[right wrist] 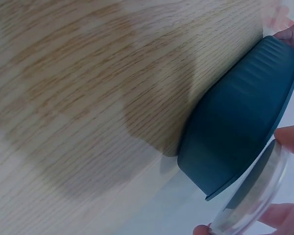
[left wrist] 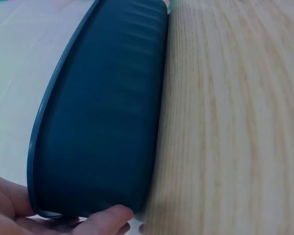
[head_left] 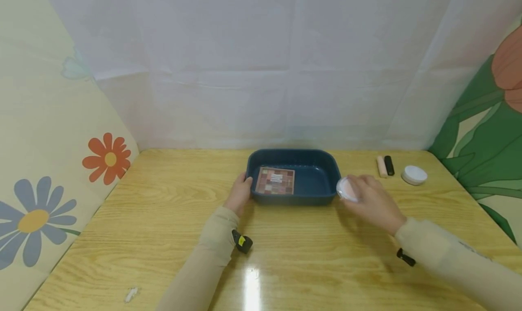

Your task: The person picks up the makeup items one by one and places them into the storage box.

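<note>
A dark blue rectangular bin [head_left: 293, 200] stands on the table, with a square makeup palette [head_left: 277, 171] lying in its left half. My left hand [head_left: 238, 194] grips the bin's left end, thumb at the rim; in the left wrist view, fingers [left wrist: 108, 220] press against its outer wall. Between the fingers and thumb of my right hand [head_left: 375, 206] I hold a round compact [head_left: 345, 190] with a clear edge. It is tilted and raised off the table, beside the bin's front right corner. The right wrist view shows the compact [right wrist: 255, 196] close to the bin's rim.
Right of the bin lie a pink tube [head_left: 381, 167] and a black tube [head_left: 389, 165], side by side. A round white container [head_left: 414, 175] sits farther right. A white cloth [head_left: 220, 107] hangs behind the wooden table [head_left: 175, 188].
</note>
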`<move>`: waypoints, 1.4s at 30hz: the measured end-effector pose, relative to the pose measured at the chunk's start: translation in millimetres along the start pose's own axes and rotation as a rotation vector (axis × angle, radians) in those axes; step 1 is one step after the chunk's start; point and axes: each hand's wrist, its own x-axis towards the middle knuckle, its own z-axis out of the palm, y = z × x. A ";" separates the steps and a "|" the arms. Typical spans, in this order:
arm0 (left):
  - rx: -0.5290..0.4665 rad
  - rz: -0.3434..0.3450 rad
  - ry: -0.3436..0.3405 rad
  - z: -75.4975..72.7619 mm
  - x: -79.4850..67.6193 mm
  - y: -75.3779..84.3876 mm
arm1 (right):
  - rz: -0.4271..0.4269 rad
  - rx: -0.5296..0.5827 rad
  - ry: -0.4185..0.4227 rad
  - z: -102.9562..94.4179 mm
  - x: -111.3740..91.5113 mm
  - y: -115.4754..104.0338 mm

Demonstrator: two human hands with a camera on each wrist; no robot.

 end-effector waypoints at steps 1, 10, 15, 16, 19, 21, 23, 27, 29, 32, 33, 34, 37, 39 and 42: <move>-0.001 0.002 0.000 0.1 -0.2 -0.1 | -0.003 -0.002 0.001 0.1 0.2 -0.3; 0.011 0.009 0.007 0.7 -0.4 0.1 | -0.034 -0.016 0.012 1.4 4.2 -3.0; 0.011 0.007 0.006 0.5 0.0 -0.4 | -0.026 -0.011 -0.006 2.1 5.9 -4.8; 0.016 0.006 0.006 0.4 0.2 -0.5 | -0.026 -0.009 -0.007 2.4 6.1 -5.0; 0.027 0.000 0.003 0.0 0.9 -0.7 | -0.034 -0.011 -0.007 2.8 6.5 -6.0; 0.033 -0.002 0.001 -0.1 1.5 -0.6 | -0.040 -0.016 -0.007 2.9 7.3 -7.0; 0.033 -0.006 0.000 -0.3 1.4 -0.2 | -0.042 -0.023 -0.008 3.0 8.3 -7.9; 0.023 -0.013 0.004 -0.2 0.5 0.9 | -0.051 -0.031 -0.006 4.2 10.9 -9.3; 0.014 -0.012 0.006 -0.1 0.1 0.9 | -0.061 -0.037 0.003 4.9 12.0 -9.9; 0.000 -0.002 0.009 0.3 0.0 0.4 | -0.072 -0.037 0.014 5.8 13.8 -11.2; -0.002 0.003 0.009 0.4 0.1 0.1 | -0.075 -0.037 0.017 6.0 14.3 -11.8; -0.005 0.008 0.008 0.5 0.2 -0.1 | -0.074 -0.039 0.017 6.3 14.8 -12.3; -0.013 0.016 0.007 0.9 0.3 -0.3 | -0.074 -0.035 0.012 7.0 17.0 -14.4; -0.018 0.015 0.005 1.2 0.2 -0.2 | -0.072 -0.027 0.003 7.1 18.7 -16.2; -0.024 0.013 0.004 1.5 -0.5 0.4 | -0.073 -0.010 -0.012 6.8 22.6 -19.8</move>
